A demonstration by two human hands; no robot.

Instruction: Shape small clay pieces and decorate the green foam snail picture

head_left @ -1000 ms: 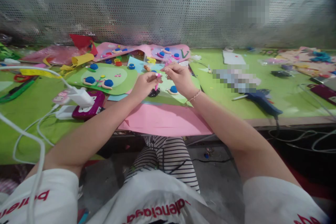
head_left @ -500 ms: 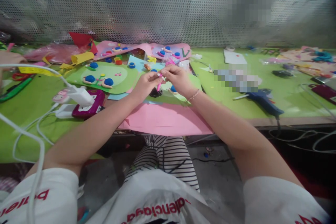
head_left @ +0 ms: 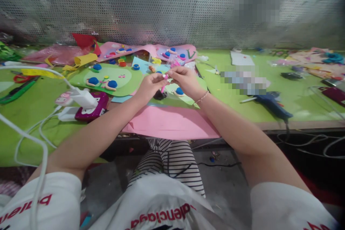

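Note:
My left hand [head_left: 151, 85] and my right hand [head_left: 184, 81] meet over the middle of the table, fingertips nearly together. Between the left thumb and fingers is a small pink piece [head_left: 163, 88] with a whitish bit at its top; it is too small to name. The right thumb and forefinger are pinched at that same spot, and what they grip I cannot make out. Below the hands lie a black lump [head_left: 160, 95] and a green sheet [head_left: 198, 85] carrying a blue-capped clay figure [head_left: 179, 91]. Nearer me lies a pink sheet [head_left: 172, 122].
On the left lie another green sheet with blue-capped figures [head_left: 110, 84], a purple power block [head_left: 93, 111] with white plugs and cables, and a green cutter [head_left: 18, 91]. To the right rests a blue glue gun [head_left: 273, 106]. A perforated metal panel [head_left: 161, 10] stands behind.
Another person's hand at the far left has gone out of view. My right fingertips have shifted slightly at the small pink piece; my left hand keeps its pinch.

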